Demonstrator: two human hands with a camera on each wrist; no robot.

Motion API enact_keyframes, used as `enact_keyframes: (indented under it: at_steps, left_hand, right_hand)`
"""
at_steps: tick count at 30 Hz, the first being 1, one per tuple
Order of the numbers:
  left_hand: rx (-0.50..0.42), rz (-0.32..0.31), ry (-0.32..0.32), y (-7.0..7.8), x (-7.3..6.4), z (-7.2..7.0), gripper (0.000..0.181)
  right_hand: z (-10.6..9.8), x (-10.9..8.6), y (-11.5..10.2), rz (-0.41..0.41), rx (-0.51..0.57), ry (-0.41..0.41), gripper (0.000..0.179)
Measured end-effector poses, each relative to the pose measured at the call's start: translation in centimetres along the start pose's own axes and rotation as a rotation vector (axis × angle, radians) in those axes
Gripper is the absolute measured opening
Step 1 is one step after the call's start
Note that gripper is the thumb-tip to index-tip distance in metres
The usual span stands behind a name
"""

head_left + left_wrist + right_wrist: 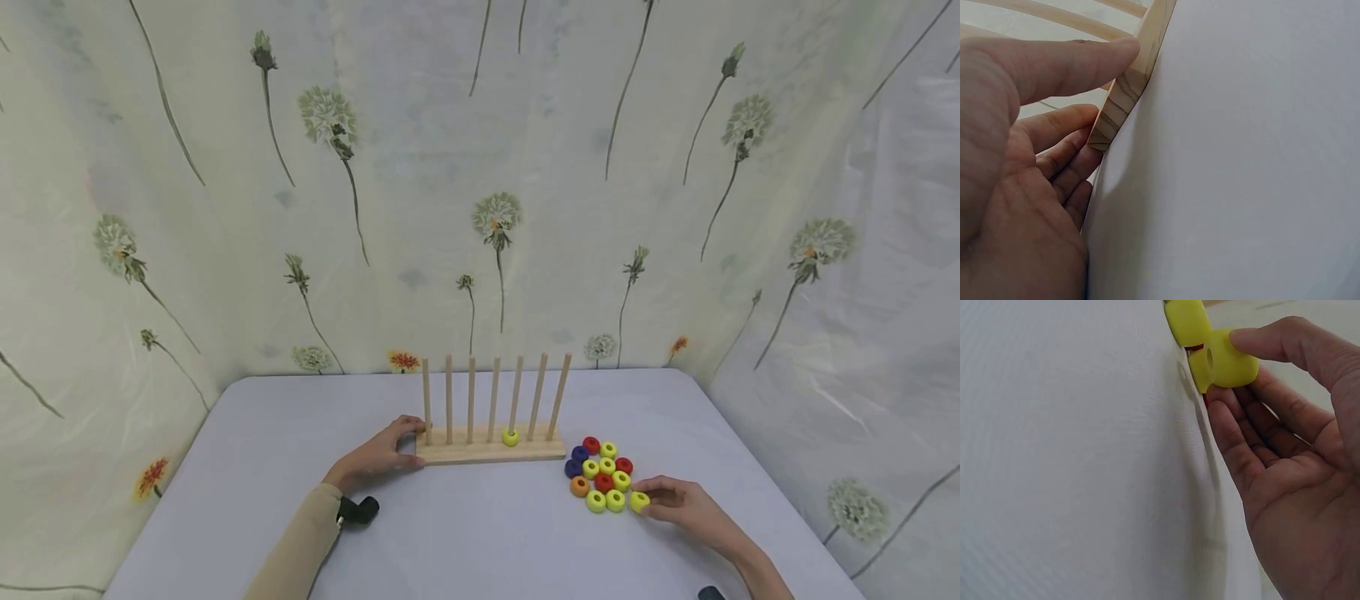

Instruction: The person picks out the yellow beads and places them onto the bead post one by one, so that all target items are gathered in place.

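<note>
A wooden peg stand (487, 452) with several upright dowels stands on the table. One yellow bead (510, 437) sits at the foot of a dowel right of the middle. My left hand (382, 450) grips the stand's left end, thumb on the near side and fingers behind; the left wrist view shows the wooden end (1119, 112) between them. My right hand (693, 512) pinches a yellow bead (1232, 359) between thumb and fingers, its hole showing. That bead is at the right edge of a cluster with red beads (603, 482), blue beads (573, 468), an orange bead (580, 487) and other yellow ones.
A white cloth covers the table (480, 533). Behind it hangs a curtain (420, 208) printed with dandelions, which also runs along both sides. A black device (360, 510) is strapped at the left wrist, and part of another (710, 592) shows near the right forearm.
</note>
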State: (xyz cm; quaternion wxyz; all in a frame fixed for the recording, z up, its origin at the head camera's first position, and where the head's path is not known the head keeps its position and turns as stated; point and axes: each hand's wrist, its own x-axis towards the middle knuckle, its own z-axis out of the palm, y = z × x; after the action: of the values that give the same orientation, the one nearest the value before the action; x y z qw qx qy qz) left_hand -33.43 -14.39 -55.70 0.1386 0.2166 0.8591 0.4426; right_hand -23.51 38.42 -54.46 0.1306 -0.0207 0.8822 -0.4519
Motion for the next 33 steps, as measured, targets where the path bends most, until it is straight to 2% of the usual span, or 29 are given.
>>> enact_keyframes:
  at_steps: [13, 20, 26, 33]
  left_hand:
    - [0.007, -0.002, 0.003, 0.0, -0.2, -0.1, 0.070]
    - [0.019, -0.009, 0.010, 0.0, -0.1, -0.1, 0.069]
    - [-0.005, -0.025, 0.006, -0.1, -0.1, 0.0, 0.070]
    - [0.007, -0.009, 0.002, -0.2, 0.0, 0.0, 0.069]
  right_hand:
    - [-0.3, -0.1, -1.2, -0.030, 0.015, -0.007, 0.050]
    - [-0.1, 0.3, -2.1, -0.099, -0.032, -0.040, 0.043]
    - [0.4, 0.5, -3.6, -0.155, -0.042, -0.088, 0.041]
    - [1.2, 0.8, -5.0, -0.198, -0.040, -0.123, 0.038]
